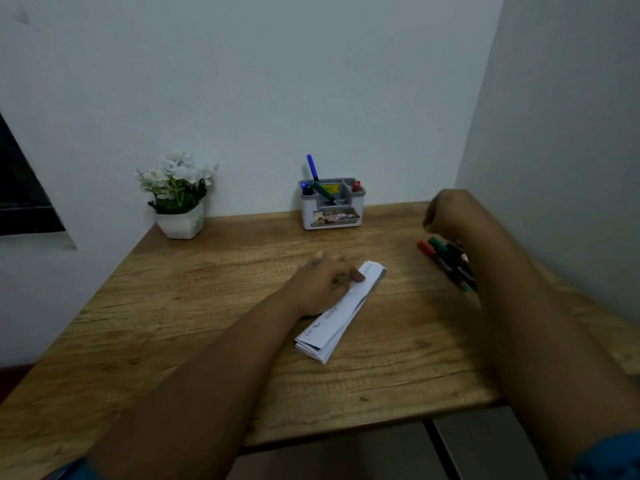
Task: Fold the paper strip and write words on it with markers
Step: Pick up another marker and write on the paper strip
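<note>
A folded white paper strip (341,313) with handwriting on top lies slantwise in the middle of the wooden table (194,306). My left hand (323,284) rests on the strip's left edge near its far end, fingers curled and thumb pressed on the paper. Several markers (440,256), with red and green caps showing, lie together at the right, partly hidden under my right forearm. My right hand (446,213) hovers just beyond them with the wrist bent down. Its fingers are hidden behind the back of the hand.
A grey-and-white desk organizer (332,211) holding blue, green and red pens stands against the back wall. A white pot of white flowers (180,199) sits at the back left corner. Walls close the table at the back and right.
</note>
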